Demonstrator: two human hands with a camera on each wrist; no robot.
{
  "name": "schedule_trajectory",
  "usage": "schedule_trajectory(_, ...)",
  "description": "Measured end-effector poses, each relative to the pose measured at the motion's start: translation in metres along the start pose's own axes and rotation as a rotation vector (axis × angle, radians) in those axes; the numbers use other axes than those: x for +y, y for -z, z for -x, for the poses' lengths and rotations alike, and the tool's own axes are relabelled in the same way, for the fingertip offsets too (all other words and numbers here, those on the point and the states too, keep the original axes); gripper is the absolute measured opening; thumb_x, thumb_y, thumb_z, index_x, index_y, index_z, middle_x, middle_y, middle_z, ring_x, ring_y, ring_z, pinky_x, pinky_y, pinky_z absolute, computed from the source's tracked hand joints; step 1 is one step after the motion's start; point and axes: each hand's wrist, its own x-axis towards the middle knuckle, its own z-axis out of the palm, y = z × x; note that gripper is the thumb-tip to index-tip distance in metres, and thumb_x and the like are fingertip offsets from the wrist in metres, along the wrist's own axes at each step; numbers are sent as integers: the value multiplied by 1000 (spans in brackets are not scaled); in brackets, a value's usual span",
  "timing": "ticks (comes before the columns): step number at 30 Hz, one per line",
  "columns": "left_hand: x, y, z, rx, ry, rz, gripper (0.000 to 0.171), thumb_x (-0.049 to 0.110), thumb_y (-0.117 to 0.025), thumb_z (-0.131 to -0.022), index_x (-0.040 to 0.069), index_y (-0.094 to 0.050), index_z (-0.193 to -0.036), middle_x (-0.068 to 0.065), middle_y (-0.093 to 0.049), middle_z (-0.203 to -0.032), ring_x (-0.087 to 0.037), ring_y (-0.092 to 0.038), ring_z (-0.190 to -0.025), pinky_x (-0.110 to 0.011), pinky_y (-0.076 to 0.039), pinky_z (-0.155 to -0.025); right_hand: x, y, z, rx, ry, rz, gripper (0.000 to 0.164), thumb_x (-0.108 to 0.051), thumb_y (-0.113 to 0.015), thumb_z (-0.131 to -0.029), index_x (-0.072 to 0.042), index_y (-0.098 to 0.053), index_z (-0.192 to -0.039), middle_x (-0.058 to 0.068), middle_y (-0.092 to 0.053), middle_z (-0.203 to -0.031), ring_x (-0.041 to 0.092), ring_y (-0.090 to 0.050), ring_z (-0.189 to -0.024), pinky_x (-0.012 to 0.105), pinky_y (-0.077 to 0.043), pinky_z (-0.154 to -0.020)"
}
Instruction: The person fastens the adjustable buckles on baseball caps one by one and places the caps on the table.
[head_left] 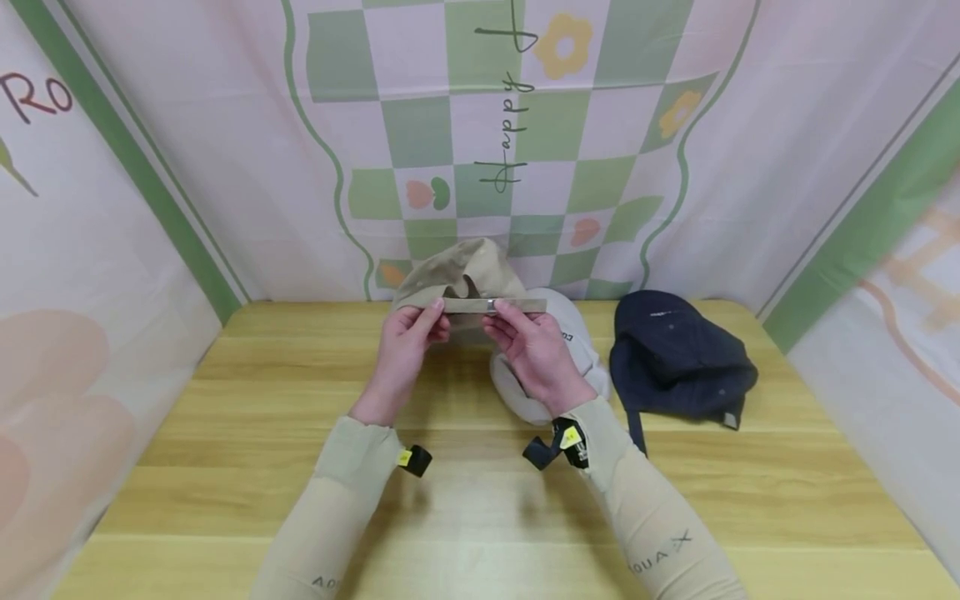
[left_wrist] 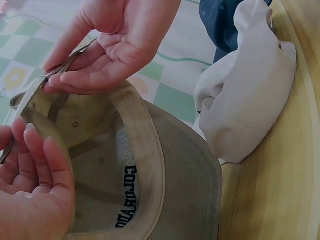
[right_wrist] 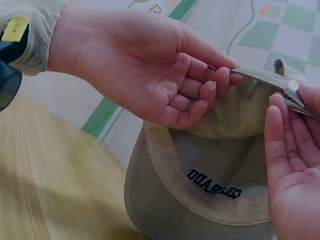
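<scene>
Both hands hold up a khaki baseball cap (head_left: 468,265) by its back strap (head_left: 467,306). My left hand (head_left: 405,342) pinches the strap's left part between thumb and fingers. At the metal buckle (right_wrist: 294,93), my right hand (head_left: 536,354) pinches the strap, whose loose end sticks out to the right. Dark COLORADO lettering (left_wrist: 128,197) shows on the inside of the cap, and its brim (right_wrist: 137,195) points down. In the left wrist view, the left hand (left_wrist: 32,190) is at the lower left, the right hand (left_wrist: 125,45) above it.
A light grey cap (head_left: 517,396) lies on the wooden table (head_left: 300,400) behind the right hand. Farther right is a navy cap (head_left: 678,358) with a strap hanging toward the front. A patterned cloth (head_left: 420,133) rises behind the table.
</scene>
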Motion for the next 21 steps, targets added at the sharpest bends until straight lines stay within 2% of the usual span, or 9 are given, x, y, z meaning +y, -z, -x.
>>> schedule_trajectory(5,0,1,-2,0,10,6,23,11,-58,-105,-1,-64,-87,-6,-63,-78,-14,-59,-71,-25,-53,-72,1,0,-1,7,-11,1,22,-5,-55,-105,-6,-73,-94,6,-71,-95,17,-69,-91,28,-55,-90)
schedule_trajectory(8,1,0,-3,11,29,21,22,11,-58,-105,-4,-63,-91,-6,-64,-80,-14,-59,-72,-25,-53,-72,0,1,-1,-19,-14,-8,22,-5,-54,-106,-5,-73,-95,6,-70,-98,17,-68,-95,32,-52,-97)
schedule_trajectory(12,5,-2,-4,16,58,50,18,11,-56,-106,0,-64,-95,-8,-66,-88,-15,-61,-76,-25,-54,-74,-1,2,0,-45,-8,-9,22,-4,-53,-106,-5,-72,-96,6,-69,-100,17,-67,-98,38,-46,-105)
schedule_trajectory(14,6,-2,-4,25,70,74,21,12,-53,-108,-1,-64,-96,-10,-67,-92,-16,-63,-78,-26,-54,-75,-1,2,1,-57,-6,-4,23,-3,-52,-106,-4,-72,-96,6,-68,-100,17,-67,-98,38,-47,-105)
schedule_trajectory(17,8,0,-5,41,83,104,24,14,-48,-109,-3,-59,-95,-11,-67,-95,-17,-65,-80,-30,-55,-80,-2,2,2,-78,-12,-2,24,-3,-51,-107,-4,-72,-95,6,-68,-99,18,-67,-96,33,-52,-97)
schedule_trajectory(21,10,3,-6,54,73,128,24,17,-45,-111,-3,-55,-100,-9,-67,-96,-18,-67,-85,-35,-54,-88,-2,4,4,-106,-27,-17,28,-2,-49,-107,-4,-74,-94,6,-70,-97,20,-68,-94,30,-54,-90)
